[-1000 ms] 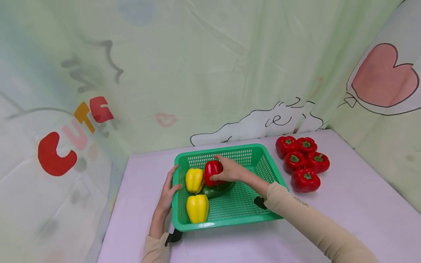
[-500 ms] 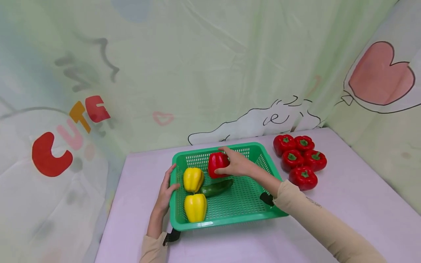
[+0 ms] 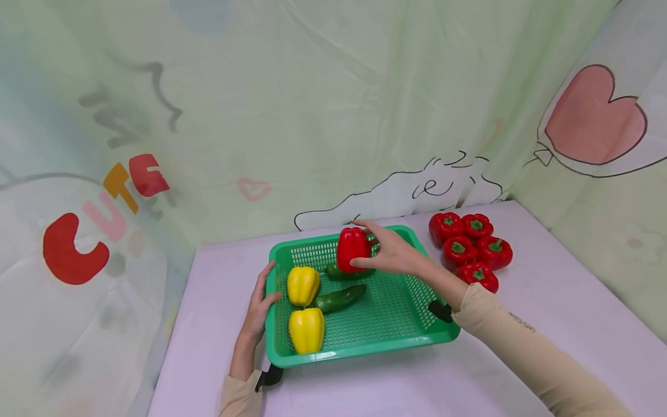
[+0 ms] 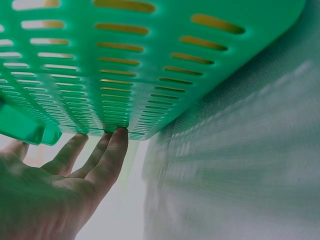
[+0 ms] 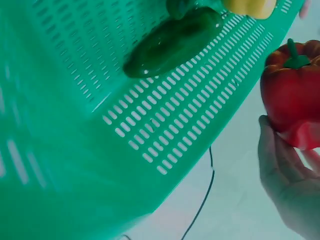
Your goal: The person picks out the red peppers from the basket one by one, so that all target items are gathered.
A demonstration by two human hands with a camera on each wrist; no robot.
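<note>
My right hand (image 3: 392, 250) grips a red bell pepper (image 3: 351, 248) and holds it up over the back of the green plastic basket (image 3: 365, 348). In the right wrist view the pepper's green stem (image 5: 296, 59) shows, with fingers below it. My left hand (image 3: 257, 310) rests at the basket's left side, and in the left wrist view its fairly straight fingers (image 4: 112, 152) touch the slotted outer wall. Inside the basket are two yellow bell peppers on the left, one at the back (image 3: 303, 285) and one in front (image 3: 306, 330). Dark green cucumbers (image 3: 341, 297) lie beside them, one partly hidden behind the red pepper.
Several red bell peppers (image 3: 461, 250) stand grouped on the pale tablecloth (image 3: 526, 307) right of the basket. A printed curtain (image 3: 333, 116) rises behind the table. Below the basket wall in the right wrist view runs a thin dark line (image 5: 207, 187).
My right hand has lifted the red pepper from beside the yellow ones, up and to the right, uncovering the cucumbers. My left hand stays at the basket's side.
</note>
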